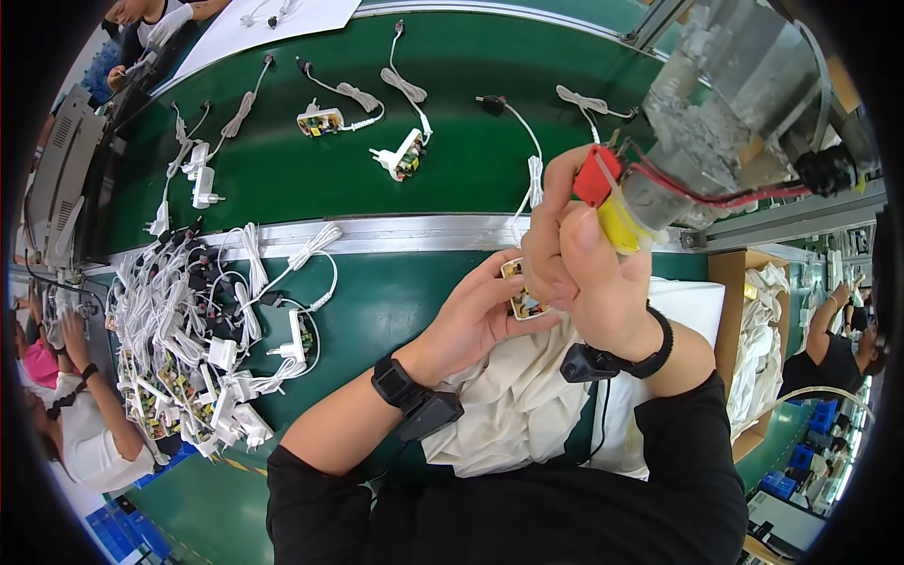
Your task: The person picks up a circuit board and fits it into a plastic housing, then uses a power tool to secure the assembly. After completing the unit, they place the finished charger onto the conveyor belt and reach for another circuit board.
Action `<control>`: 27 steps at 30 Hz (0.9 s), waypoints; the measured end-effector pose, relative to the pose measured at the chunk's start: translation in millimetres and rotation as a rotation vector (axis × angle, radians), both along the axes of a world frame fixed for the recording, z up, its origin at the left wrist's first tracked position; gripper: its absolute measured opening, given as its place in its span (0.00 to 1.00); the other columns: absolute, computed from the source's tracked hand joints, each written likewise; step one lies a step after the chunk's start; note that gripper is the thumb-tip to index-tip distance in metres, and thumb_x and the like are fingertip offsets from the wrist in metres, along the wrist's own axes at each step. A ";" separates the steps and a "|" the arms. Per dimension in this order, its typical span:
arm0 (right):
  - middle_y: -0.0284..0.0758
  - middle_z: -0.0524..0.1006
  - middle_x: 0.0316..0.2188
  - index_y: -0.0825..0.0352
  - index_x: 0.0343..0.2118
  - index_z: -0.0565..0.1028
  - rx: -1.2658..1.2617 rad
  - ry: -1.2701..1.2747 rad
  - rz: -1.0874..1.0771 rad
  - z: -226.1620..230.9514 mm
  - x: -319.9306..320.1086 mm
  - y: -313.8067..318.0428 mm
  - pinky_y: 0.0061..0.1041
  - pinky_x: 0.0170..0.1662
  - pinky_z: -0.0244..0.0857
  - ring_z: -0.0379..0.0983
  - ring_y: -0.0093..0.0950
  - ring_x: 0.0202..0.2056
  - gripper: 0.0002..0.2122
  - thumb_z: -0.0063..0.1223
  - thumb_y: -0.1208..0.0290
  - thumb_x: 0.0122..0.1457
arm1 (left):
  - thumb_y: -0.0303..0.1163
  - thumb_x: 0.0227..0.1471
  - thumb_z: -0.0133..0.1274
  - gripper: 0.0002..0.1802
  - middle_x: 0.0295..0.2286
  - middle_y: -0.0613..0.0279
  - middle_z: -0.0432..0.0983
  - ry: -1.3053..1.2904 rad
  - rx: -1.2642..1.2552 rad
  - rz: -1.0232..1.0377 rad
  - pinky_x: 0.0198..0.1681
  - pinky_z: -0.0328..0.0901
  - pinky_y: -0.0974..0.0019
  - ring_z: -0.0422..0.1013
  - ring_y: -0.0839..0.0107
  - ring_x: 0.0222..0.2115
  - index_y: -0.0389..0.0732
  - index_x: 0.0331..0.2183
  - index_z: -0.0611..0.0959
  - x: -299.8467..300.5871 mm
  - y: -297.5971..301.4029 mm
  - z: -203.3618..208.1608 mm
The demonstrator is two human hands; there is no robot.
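My left hand (471, 318) is closed around a small open white adapter housing (518, 282) with circuit parts inside. My right hand (603, 268) partly hides this housing. The right thumb and index finger grip a red and yellow nozzle piece (621, 218) with a red switch (595, 175). Red and black wires run from it along a grey, residue-covered metal tank (706, 104). Under my hands lies a heap of off-white cloth pieces (513, 400). Whether the nozzle tip touches the housing is hidden by my fingers.
To the left, white adapters and bundled cables (188, 330) lie piled. Beyond a metal rail (377, 229), more cabled adapters (405, 155) rest on the green conveyor belt (282, 179). A cardboard box (739, 273) of white pieces stands right. Co-workers sit at left and far right.
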State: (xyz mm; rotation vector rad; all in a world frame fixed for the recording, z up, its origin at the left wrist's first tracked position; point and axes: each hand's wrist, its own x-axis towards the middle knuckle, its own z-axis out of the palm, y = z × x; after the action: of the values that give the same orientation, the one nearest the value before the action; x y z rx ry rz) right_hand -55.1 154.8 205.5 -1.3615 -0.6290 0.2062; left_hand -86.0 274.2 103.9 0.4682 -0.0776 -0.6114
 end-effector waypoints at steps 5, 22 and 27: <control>0.25 0.57 0.11 0.67 0.43 0.57 0.004 -0.003 -0.020 1.8 0.7 -0.8 0.14 0.16 0.42 0.49 0.12 0.12 0.21 0.41 0.51 0.60 | 0.29 0.58 0.36 0.19 0.45 0.58 0.65 -0.008 0.003 -0.008 0.49 0.66 0.58 0.66 0.68 0.47 0.36 0.51 0.60 -0.3 -0.5 2.0; 0.25 0.56 0.11 0.68 0.43 0.59 0.064 0.153 -0.042 12.0 -7.4 -10.8 0.15 0.15 0.44 0.49 0.13 0.12 0.18 0.39 0.55 0.62 | 0.36 0.46 0.54 0.22 0.33 0.50 0.70 -1.468 1.122 0.994 0.31 0.67 0.64 0.70 0.57 0.30 0.37 0.42 0.69 146.1 -21.8 54.6; 0.24 0.56 0.12 0.68 0.42 0.60 0.055 0.136 -0.029 17.5 -6.8 -16.2 0.15 0.15 0.44 0.49 0.13 0.12 0.18 0.40 0.56 0.61 | 0.41 0.44 0.54 0.23 0.31 0.45 0.69 -1.361 1.304 0.804 0.31 0.67 0.60 0.69 0.50 0.30 0.33 0.37 0.71 152.5 -26.7 6.8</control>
State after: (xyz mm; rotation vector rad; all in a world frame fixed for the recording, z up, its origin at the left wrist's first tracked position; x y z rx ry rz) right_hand -61.9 138.6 223.0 -1.2913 -0.4976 0.2536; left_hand 66.5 247.5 110.7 2.0013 -0.7633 0.6585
